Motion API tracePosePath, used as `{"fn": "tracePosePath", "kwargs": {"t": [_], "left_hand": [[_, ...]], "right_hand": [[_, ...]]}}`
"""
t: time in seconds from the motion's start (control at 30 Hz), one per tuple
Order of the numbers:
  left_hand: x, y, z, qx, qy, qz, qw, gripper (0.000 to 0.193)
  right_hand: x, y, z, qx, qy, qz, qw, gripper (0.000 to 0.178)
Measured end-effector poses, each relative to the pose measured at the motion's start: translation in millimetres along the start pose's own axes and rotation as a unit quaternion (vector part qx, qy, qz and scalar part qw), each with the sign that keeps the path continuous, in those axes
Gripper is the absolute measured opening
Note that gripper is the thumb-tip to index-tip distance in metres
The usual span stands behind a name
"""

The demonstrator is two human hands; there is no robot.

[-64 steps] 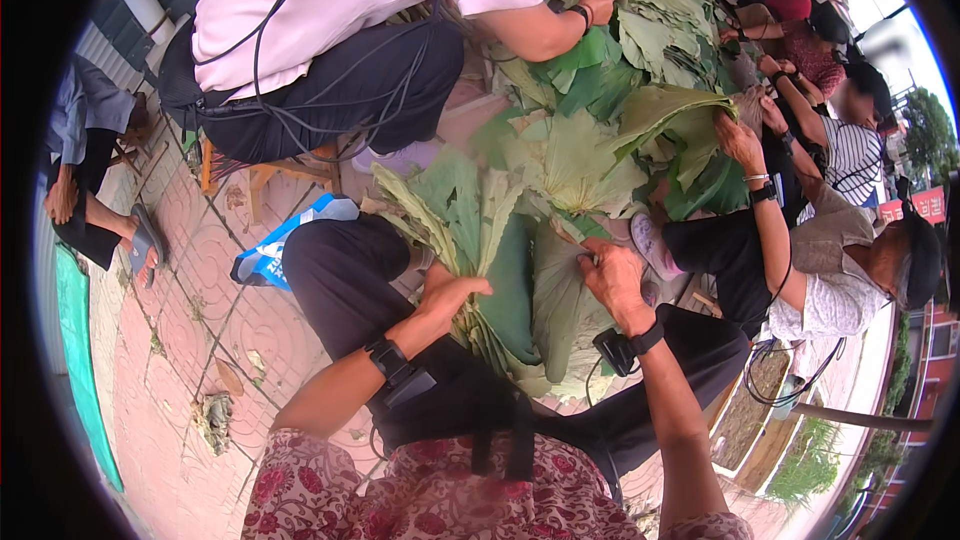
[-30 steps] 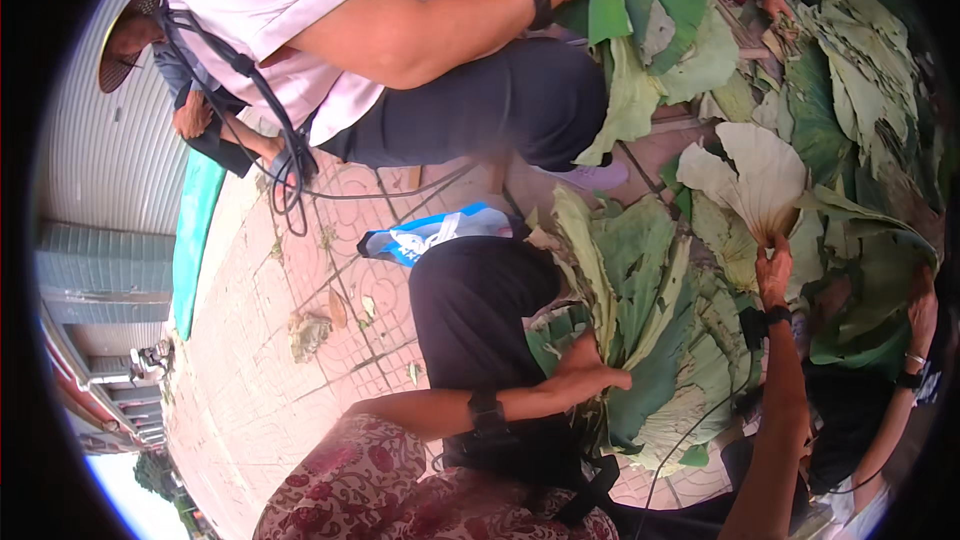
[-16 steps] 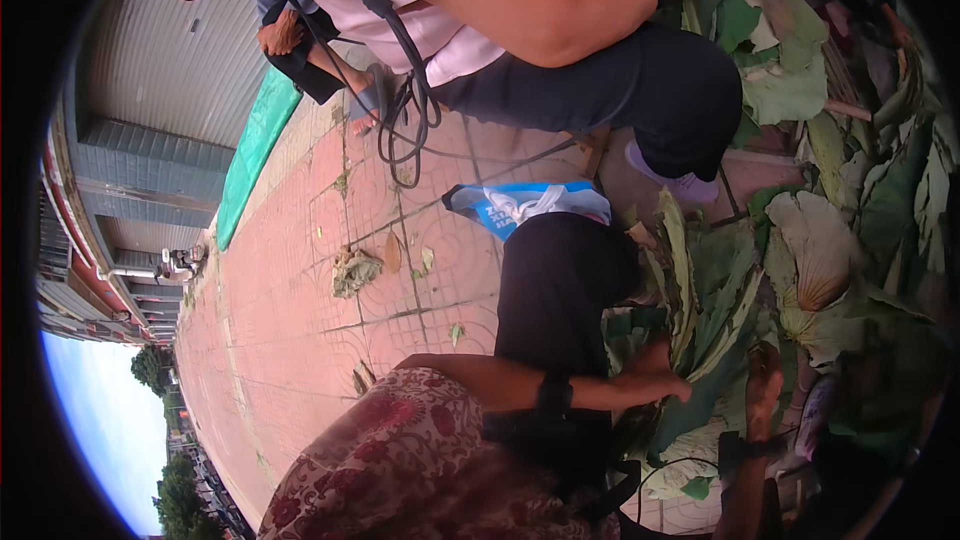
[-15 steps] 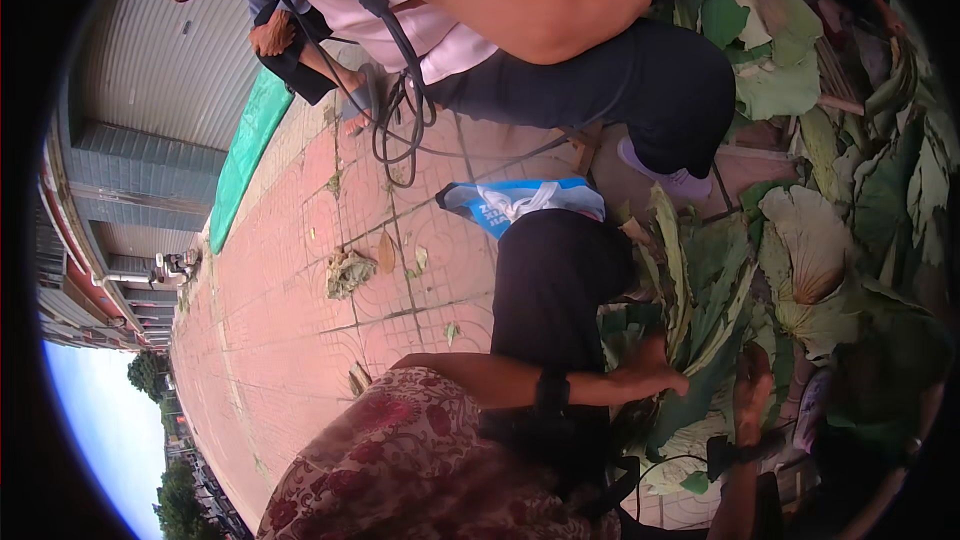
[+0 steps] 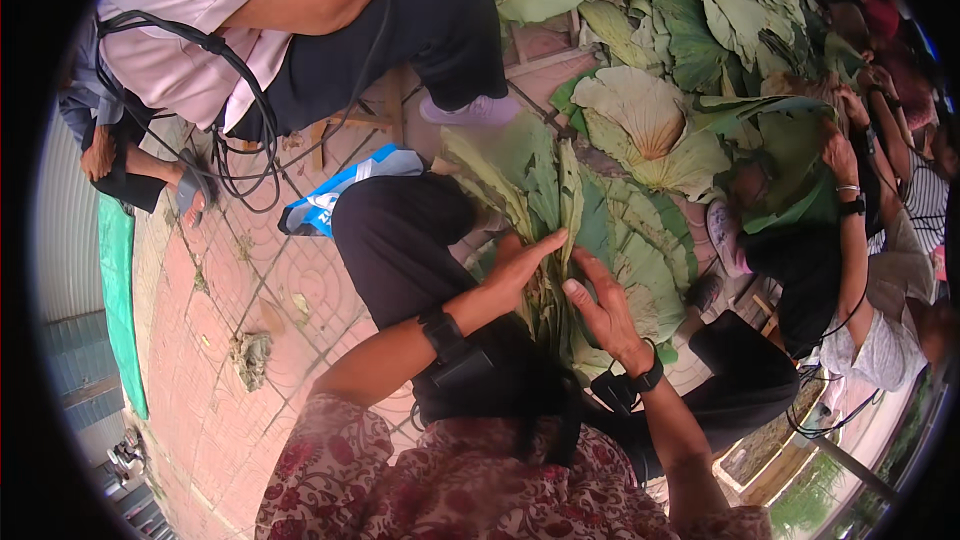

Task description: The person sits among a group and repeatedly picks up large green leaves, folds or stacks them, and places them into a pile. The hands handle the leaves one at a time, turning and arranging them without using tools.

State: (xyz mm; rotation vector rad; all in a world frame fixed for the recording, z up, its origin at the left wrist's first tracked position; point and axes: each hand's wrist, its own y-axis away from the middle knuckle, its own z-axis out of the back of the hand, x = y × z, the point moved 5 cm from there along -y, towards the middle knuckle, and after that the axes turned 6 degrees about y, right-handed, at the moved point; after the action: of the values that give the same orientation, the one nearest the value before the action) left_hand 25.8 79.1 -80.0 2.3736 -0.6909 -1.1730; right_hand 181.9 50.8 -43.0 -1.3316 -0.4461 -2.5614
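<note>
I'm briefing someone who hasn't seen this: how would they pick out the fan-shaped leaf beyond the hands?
Start from the big leaf heap at the top, right of centre. Come down toward the leaf bundle in the left hand, stopping just above and right of it. There lies the fan-shaped leaf, set apart from nearby greener leaves by its pale beige surface and rusty-brown patch.
</note>
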Motion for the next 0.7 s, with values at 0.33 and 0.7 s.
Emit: {"fn": "tracePosePath", "kwargs": {"t": [0.33,0.7], "left_hand": [[14,-8,12,-0.069,-0.004,0.055,0.996,0.036],[15,-12,18,-0.081,-0.14,-0.036,0.986,0.038]], "right_hand": [[-19,16,-1,-0.133,-0.162,-0.1,0.973,0.049],[-27,-1,47,-0.039,0.155,-0.047,0.986,0.024]]}}
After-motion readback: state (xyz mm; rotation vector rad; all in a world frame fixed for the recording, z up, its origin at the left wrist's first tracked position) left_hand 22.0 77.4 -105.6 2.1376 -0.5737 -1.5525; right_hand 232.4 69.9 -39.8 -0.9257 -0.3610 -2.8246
